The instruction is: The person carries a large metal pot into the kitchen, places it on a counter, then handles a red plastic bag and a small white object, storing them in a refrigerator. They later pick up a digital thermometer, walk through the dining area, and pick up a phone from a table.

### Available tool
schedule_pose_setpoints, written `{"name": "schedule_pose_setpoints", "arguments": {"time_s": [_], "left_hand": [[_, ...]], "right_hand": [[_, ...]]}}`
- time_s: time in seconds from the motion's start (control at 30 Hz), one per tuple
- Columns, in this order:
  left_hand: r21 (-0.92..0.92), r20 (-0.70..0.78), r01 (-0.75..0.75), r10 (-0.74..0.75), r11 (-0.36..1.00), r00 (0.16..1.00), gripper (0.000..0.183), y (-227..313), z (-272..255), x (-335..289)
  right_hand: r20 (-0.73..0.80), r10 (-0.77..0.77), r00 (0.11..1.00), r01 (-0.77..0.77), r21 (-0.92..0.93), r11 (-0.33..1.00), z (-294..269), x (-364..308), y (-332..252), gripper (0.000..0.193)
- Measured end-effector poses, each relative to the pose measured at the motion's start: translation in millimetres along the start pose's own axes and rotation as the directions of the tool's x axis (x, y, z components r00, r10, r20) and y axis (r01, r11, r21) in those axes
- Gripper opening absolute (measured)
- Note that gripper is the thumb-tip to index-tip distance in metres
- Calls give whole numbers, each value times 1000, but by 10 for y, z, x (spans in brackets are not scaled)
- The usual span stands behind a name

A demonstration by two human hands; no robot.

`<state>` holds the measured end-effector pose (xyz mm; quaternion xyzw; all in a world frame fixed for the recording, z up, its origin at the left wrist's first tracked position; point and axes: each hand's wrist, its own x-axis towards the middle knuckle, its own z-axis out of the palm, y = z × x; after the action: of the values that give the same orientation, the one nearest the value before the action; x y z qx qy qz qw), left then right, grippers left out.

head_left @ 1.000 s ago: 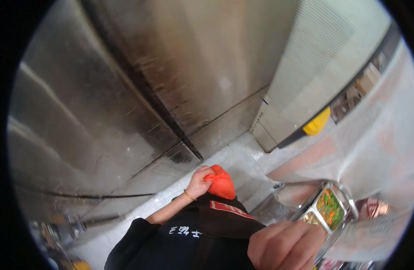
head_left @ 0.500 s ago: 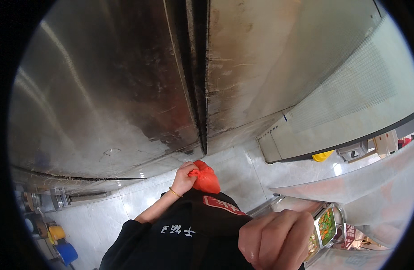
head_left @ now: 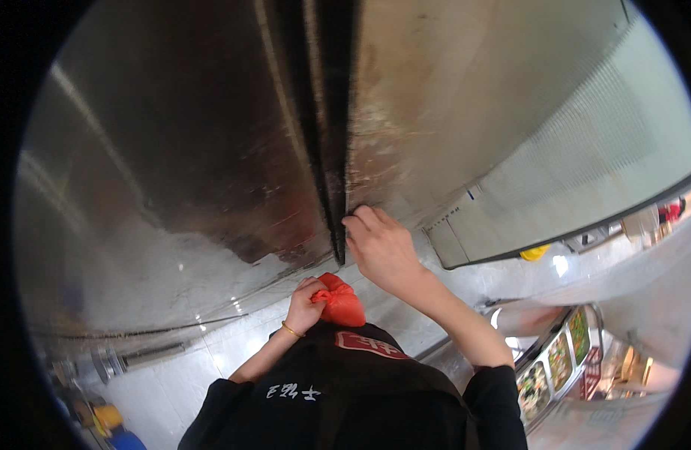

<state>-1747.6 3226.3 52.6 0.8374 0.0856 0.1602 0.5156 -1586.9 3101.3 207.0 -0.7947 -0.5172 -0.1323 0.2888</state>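
My left hand (head_left: 303,306) is closed round the gathered neck of a red plastic bag (head_left: 344,306), which hangs in front of my dark apron. What the bag contains is hidden. In front of me stand two tall, stained metal doors with a dark gap (head_left: 332,142) between them. Low on the right door (head_left: 435,97), my right hand (head_left: 381,247) has its fingers curled at the edge beside the gap. The fingertips are partly hidden there. The left door (head_left: 173,135) is touched by neither hand.
At the lower right, metal trays of chopped food (head_left: 559,364) sit in a row. A pale panel with a fine grid (head_left: 585,172) rises on the right, with a yellow item (head_left: 535,253) beyond it. Blue (head_left: 126,441) and yellow containers (head_left: 107,417) stand low on the left.
My right hand has moved from close below the camera, up and leftward to the right door's edge. The left hand still holds the red bag. The view has shifted slightly.
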Motion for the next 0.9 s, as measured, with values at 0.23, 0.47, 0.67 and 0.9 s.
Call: {"name": "schedule_pose_setpoints", "arguments": {"time_s": [0.23, 0.47, 0.67, 0.9], "left_hand": [[-4, 52, 17, -17, 1000, 998, 17, -93, -58, -33], [-26, 39, -53, 54, 998, 998, 16, -158, -95, -160], [-16, 2, -46, 46, 999, 999, 17, -351, -166, -365], [-70, -98, 32, -39, 997, 994, 18, -572, -230, -648]], "right_hand": [[29, -200, 979, 200, -277, 940, 103, 119, -215, 16], [303, 9, 953, 173, -568, 805, 304, 289, -416, 16], [325, 56, 944, 179, -648, 740, 651, 326, -599, 18], [311, 54, 949, 159, -620, 768, 952, 377, -693, 16]]}}
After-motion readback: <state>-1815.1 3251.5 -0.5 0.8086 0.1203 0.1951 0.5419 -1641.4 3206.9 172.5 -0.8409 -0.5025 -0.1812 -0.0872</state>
